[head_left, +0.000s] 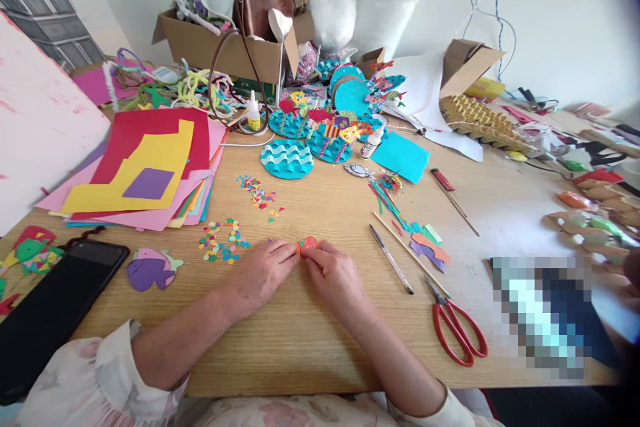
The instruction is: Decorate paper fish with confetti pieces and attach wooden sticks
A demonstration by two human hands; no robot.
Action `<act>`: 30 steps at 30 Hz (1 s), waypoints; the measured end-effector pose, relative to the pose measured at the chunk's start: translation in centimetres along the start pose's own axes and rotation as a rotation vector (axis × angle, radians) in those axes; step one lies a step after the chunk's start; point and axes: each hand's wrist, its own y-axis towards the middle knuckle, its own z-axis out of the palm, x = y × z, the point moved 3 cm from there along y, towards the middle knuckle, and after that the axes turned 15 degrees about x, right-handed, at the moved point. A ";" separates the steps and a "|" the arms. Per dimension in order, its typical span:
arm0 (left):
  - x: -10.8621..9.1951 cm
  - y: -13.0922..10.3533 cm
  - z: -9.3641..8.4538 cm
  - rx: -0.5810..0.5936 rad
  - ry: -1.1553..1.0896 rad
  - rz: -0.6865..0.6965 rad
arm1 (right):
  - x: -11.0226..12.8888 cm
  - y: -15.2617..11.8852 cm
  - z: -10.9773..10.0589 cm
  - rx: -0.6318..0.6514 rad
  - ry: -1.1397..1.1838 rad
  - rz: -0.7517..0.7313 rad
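Note:
Both hands meet over the wooden table (300, 327) around a small red-orange paper piece (307, 245) with a bit of green on it. My left hand (270, 270) pinches its left side, and my right hand (334, 271) has its fingers closed on the right side. The fingertips cover part of the piece. Left of my left hand lie coloured paper dots (223, 240), with small paper triangles (257, 192) behind them. A purple and pink paper fish (150, 269) rests farther left.
Red-handled scissors (457, 327), a pen (391, 259) and a wooden stick (410, 253) lie to the right. At left are a black phone (55, 313) and stacked coloured paper (107, 180). Glue bottles (254, 113), blue wavy discs (287, 159) and a cardboard box (225, 53) stand behind.

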 end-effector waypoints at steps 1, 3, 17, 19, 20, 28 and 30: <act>0.0 0.0 0.0 0.003 -0.002 -0.002 | 0.0 0.0 0.0 0.003 -0.001 0.000; 0.0 0.0 0.0 0.008 -0.008 -0.005 | 0.0 0.0 0.0 0.006 0.002 -0.009; 0.0 -0.1 -0.1 0.015 -0.012 -0.001 | -0.2 0.1 -0.1 -0.014 0.046 -0.051; 0.0 0.0 -0.1 0.017 -0.011 0.003 | -0.3 0.1 -0.3 -0.025 0.057 -0.059; 0.0 0.0 -0.1 0.021 -0.008 0.004 | -0.3 0.1 -0.3 -0.028 0.059 -0.060; 0.1 -0.3 0.2 0.028 0.022 0.013 | -0.2 0.0 -0.1 0.013 -0.003 -0.045; 0.2 -0.3 0.2 0.020 0.001 0.005 | -0.2 -0.1 -0.2 0.018 -0.008 -0.060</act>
